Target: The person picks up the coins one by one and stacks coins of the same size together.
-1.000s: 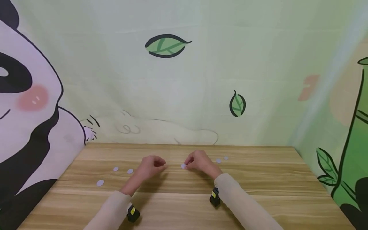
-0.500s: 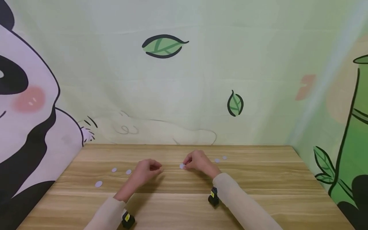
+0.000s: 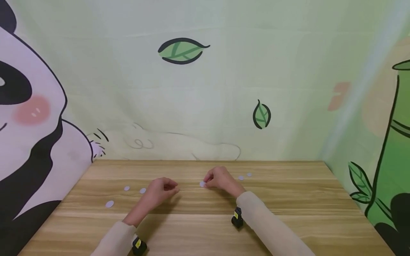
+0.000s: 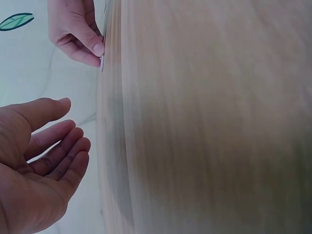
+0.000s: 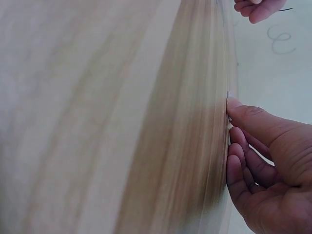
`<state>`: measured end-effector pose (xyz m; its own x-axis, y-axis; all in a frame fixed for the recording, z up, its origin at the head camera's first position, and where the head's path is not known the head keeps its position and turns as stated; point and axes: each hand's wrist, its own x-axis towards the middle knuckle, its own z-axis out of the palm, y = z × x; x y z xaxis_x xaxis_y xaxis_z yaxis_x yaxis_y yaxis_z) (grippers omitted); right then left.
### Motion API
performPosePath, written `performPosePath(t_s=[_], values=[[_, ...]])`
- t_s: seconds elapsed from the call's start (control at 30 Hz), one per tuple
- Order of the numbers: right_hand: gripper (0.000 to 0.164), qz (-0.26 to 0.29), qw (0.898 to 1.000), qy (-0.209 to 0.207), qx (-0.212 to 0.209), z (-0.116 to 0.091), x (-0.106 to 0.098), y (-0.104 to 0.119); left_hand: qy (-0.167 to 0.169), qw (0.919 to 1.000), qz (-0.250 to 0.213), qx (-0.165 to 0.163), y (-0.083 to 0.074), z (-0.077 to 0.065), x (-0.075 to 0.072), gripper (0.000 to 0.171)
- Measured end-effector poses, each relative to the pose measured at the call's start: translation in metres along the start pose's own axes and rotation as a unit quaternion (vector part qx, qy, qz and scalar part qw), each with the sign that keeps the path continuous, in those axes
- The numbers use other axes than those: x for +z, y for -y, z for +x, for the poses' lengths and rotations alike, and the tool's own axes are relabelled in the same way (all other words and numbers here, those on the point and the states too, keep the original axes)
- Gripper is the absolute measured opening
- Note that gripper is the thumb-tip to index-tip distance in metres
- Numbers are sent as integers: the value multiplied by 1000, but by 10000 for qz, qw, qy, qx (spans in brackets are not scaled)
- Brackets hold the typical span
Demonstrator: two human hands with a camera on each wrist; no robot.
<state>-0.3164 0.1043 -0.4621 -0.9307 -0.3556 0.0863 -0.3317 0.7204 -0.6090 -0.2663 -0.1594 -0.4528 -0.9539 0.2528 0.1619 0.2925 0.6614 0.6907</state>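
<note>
My right hand [image 3: 221,178] is low over the far middle of the wooden table [image 3: 205,231]. Its thumb and fingertips pinch the edge of a small, thin white disc [image 3: 202,184]; most of the disc pokes out to the left of the fingers. In the left wrist view, a sliver of that white disc [image 4: 102,64] shows below the thumb. My left hand [image 3: 160,189] hovers to the left, holding nothing, its thumb apart from loosely bent fingers. Beside it lies another white disc [image 3: 142,190], close to the wrist.
Two more white discs lie farther left, a small disc [image 3: 127,188] and a larger-looking disc [image 3: 110,204]. Beyond the right hand are two discs, a nearer disc [image 3: 241,177] and a farther disc [image 3: 249,174]. A printed cloth backdrop [image 3: 224,89] rises behind the table.
My left hand has drawn back a little to the left and toward me, away from the right hand. The right hand stays at the same disc. The view has shifted slightly.
</note>
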Motion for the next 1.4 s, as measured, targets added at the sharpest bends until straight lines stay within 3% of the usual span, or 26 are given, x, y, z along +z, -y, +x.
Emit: performPosePath(t_s=[0.8, 1.13, 1.4], values=[[9, 28, 10000, -15, 88, -1, -2, -1, -34, 9998, 138, -147, 12, -5, -16, 21], [10, 17, 10000, -4, -20, 2, 0, -1, -140, 9997, 215, 38, 17, -13, -28, 21], [10, 32, 10000, 0, 20, 0, -2, -1, -186, 9990, 131, 385, 23, -21, -42, 21]])
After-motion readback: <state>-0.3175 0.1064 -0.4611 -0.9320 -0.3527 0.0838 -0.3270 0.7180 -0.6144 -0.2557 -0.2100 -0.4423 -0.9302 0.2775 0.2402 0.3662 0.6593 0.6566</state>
